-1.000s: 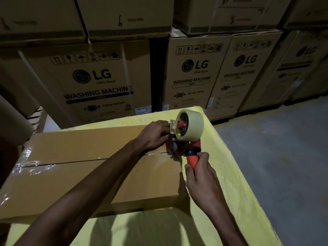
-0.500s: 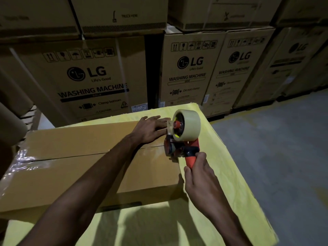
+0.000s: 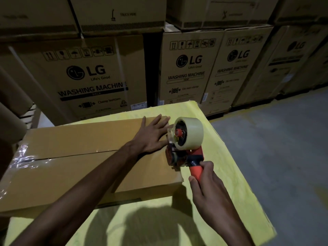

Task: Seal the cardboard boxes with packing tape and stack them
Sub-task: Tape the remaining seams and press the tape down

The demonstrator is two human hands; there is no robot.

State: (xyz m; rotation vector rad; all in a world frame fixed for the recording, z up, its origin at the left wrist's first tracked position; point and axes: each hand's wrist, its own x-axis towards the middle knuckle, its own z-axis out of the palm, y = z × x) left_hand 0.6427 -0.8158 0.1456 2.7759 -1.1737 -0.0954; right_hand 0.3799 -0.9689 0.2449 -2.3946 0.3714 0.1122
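A flat brown cardboard box (image 3: 74,151) lies on the yellow table (image 3: 221,174), with clear tape shining along its centre seam. My left hand (image 3: 152,135) lies flat on the box's right end, fingers straight and spread. An orange tape dispenser (image 3: 184,150) with a pale tape roll sits at the box's right edge, right beside that hand. My right hand (image 3: 205,181) grips the dispenser's orange handle from below.
Tall printed washing-machine cartons (image 3: 92,77) stand stacked in a wall behind the table. Grey concrete floor (image 3: 284,157) spreads to the right. Brown cardboard rolls (image 3: 8,121) lean at the far left.
My left hand has uncurled from beside the dispenser and now lies flat and spread on the box top. The dispenser stays at the box's right edge in my right hand.
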